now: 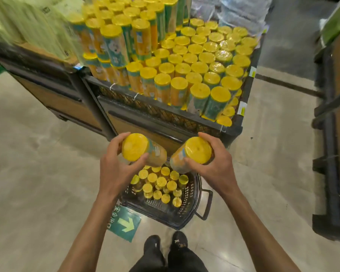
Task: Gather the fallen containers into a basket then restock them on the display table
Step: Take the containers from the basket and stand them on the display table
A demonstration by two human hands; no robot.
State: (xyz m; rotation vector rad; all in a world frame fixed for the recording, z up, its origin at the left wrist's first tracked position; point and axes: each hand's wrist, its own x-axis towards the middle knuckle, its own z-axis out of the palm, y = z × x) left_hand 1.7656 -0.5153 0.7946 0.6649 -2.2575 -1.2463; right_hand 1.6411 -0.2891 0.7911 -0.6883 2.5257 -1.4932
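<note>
As the containers (145, 154) look rigid yet slick, left hand (114, 169) and right hand (218, 169) each clasp one near its lid (134, 147).

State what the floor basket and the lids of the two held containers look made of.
The basket: likely hard black plastic, matte, judging by its moulded lattice walls. The left-held lid and right-held lid: probably yellow plastic, glossy; the sheen may be clear wrap over them.
</note>
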